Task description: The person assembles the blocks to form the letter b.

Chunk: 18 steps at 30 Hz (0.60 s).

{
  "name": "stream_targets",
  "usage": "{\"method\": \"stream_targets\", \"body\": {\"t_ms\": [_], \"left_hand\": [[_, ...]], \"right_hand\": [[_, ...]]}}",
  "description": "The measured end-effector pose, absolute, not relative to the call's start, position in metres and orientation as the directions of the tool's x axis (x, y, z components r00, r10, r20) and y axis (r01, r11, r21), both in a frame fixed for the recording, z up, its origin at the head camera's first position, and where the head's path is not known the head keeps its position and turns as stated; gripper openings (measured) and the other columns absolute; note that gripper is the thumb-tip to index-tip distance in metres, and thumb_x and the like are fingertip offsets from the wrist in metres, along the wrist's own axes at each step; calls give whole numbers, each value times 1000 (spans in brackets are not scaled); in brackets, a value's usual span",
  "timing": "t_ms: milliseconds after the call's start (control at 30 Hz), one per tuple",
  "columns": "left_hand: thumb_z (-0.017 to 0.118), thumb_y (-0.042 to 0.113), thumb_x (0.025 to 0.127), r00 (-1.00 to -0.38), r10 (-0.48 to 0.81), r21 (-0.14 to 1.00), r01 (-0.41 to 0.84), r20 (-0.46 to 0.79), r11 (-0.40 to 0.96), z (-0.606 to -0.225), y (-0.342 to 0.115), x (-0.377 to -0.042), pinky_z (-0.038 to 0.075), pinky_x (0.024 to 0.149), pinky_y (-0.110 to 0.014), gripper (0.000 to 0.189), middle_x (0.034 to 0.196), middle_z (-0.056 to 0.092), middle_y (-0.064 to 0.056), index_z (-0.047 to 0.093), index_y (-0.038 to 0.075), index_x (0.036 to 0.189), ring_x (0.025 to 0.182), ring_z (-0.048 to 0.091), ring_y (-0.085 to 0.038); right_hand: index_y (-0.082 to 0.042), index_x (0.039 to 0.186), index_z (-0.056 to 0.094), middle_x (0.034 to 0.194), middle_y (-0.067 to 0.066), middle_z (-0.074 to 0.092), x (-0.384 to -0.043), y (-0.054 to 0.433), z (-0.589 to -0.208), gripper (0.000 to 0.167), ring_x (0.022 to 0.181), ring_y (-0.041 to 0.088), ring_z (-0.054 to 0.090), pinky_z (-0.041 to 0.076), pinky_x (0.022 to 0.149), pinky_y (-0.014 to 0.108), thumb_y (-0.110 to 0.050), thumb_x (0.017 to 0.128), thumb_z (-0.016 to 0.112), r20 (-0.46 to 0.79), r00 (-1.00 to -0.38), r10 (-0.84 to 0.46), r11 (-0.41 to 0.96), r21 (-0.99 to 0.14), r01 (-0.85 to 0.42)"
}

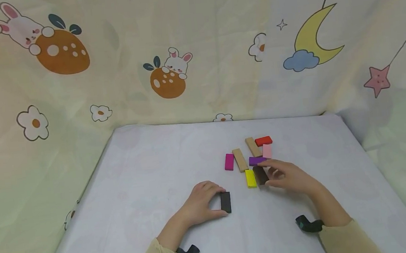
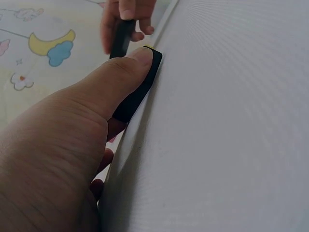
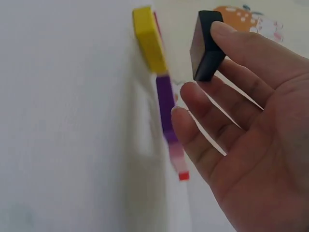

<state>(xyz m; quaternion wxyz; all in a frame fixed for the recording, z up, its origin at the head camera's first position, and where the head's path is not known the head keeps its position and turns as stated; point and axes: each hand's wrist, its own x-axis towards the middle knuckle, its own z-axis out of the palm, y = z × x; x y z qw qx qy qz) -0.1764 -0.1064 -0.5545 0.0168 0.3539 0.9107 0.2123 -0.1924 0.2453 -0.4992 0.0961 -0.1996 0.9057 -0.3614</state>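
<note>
Near the middle of the white table, my left hand [image 1: 201,204] pinches a black block [image 1: 226,202] by its two ends, thumb at the near end. The left wrist view shows that thumb lying along the block [image 2: 140,94], low over the cloth. Farther right, my right hand [image 1: 291,177] pinches a dark block [image 1: 260,176] between thumb and fingers. It is held up off the cloth in the right wrist view, where the block [image 3: 207,46] looks black. Beside it in the head view are a yellow block [image 1: 250,178] and a purple block [image 1: 256,161].
Behind the hands lie a magenta block [image 1: 229,162], two wooden blocks, one a tan block [image 1: 240,160], a pink block [image 1: 267,151] and a red block [image 1: 263,141]. A printed cloth backdrop [image 1: 199,26] rises behind the white table [image 1: 147,162]. Each wrist wears a small black camera.
</note>
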Motion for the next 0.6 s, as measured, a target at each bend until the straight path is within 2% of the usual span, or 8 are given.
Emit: {"method": "stream_targets", "body": {"t_ms": [167, 333, 500, 600], "left_hand": [[67, 67, 81, -751, 646, 397, 638, 133, 660, -554, -107, -175, 29, 118, -40, 63, 129, 57, 13, 55, 32, 131, 129, 44, -10], [68, 68, 80, -750, 645, 393, 642, 146, 658, -554, -108, -175, 31, 117, -41, 63, 128, 58, 12, 56, 31, 130, 128, 46, -11], [68, 68, 80, -748, 647, 396, 643, 145, 655, -554, -107, -176, 30, 117, -40, 64, 127, 59, 13, 57, 31, 130, 127, 46, -10], [68, 68, 80, -747, 648, 392, 647, 151, 654, -554, -107, -175, 30, 117, -39, 65, 126, 59, 13, 57, 29, 130, 127, 46, -9]], "right_hand": [[-23, 138, 55, 120, 2, 61, -190, 218, -493, 61, 102, 20, 61, 59, 86, 33, -19, 83, 80, 86, -891, -445, 564, -746, -354], [-20, 137, 55, 133, 5, 57, -188, 182, -499, 57, 113, 27, 61, 56, 96, 43, -19, 85, 78, 131, -876, -463, 442, -823, -357], [-15, 136, 54, 136, 10, 56, -183, 154, -512, 51, 116, 32, 59, 53, 99, 47, -17, 89, 74, 153, -846, -511, 288, -896, -337], [-16, 135, 55, 133, 9, 57, -180, 146, -518, 48, 114, 30, 60, 54, 99, 42, -19, 91, 72, 116, -854, -506, 270, -920, -284]]}}
